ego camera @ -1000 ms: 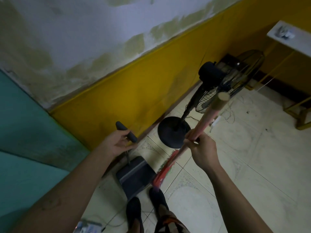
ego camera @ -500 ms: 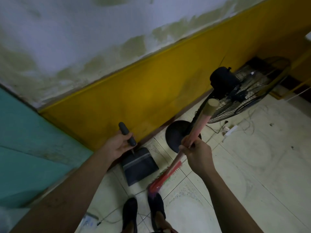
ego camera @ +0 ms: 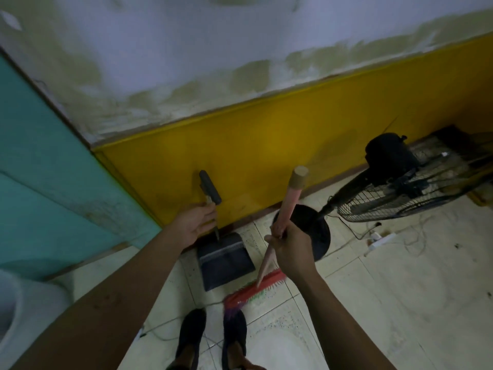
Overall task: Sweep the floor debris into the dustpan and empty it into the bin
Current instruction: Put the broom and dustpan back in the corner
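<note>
- The left hand (ego camera: pixel 196 222) is only half closed: the fingers curl lightly round the thin handle of the dustpan (ego camera: pixel 225 261), just under its dark grip, and the palm faces the camera.
- The right hand (ego camera: pixel 290 249) grips tightly the pink stick of the broom (ego camera: pixel 253 288), about at its middle.
- The dustpan stands on the tiled floor (ego camera: pixel 400 289) in the centre of the frame, close to the yellow wall (ego camera: pixel 266 156).
- The red broom head lies on the floor just beside the dustpan's lower right corner.
- Two dark shoes (ego camera: pixel 190 335) are at the bottom centre.
- A black fan (ego camera: pixel 394 166) leans at the right.
</note>
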`<state>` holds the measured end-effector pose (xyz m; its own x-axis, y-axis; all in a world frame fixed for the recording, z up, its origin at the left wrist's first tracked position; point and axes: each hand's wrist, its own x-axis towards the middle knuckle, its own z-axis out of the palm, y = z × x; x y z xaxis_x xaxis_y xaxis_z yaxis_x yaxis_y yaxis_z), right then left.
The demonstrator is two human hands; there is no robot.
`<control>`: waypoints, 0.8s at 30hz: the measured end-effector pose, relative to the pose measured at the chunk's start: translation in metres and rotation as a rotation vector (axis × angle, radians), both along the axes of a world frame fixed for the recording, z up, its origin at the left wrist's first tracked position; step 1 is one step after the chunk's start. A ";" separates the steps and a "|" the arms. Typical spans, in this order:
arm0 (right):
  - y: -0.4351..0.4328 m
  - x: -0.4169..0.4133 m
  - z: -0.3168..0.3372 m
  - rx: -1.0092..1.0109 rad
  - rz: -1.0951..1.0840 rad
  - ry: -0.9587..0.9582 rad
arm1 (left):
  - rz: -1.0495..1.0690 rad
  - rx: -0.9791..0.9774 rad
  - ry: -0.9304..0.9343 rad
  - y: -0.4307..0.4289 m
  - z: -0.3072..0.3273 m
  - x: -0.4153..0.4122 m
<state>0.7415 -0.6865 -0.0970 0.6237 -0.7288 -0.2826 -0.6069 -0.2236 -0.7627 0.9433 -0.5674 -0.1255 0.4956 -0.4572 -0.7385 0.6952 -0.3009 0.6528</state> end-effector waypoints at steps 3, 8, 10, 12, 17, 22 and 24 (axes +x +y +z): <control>0.004 0.023 -0.006 -0.024 0.081 0.054 | 0.080 0.056 -0.100 0.023 -0.002 0.000; 0.007 0.058 -0.015 -0.082 0.165 0.086 | 0.162 0.172 -0.292 0.066 -0.002 0.006; 0.007 0.072 -0.020 -0.106 0.213 0.104 | 0.169 0.183 -0.341 0.081 -0.002 0.008; 0.004 0.084 -0.026 -0.109 0.234 0.111 | 0.155 0.193 -0.379 0.089 0.002 0.007; 0.006 0.111 -0.046 -0.059 0.286 0.138 | 0.170 0.252 -0.471 0.111 0.011 0.005; 0.007 0.131 -0.060 -0.152 0.353 0.199 | 0.174 0.293 -0.526 0.122 0.010 0.004; 0.005 0.136 -0.067 -0.174 0.386 0.235 | 0.160 0.312 -0.535 0.122 0.011 0.003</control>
<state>0.8771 -0.6818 -0.1644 0.7914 -0.5060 -0.3429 -0.6063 -0.5783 -0.5459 0.9460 -0.4457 -0.1149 0.8769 -0.1504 -0.4566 0.3494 -0.4528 0.8203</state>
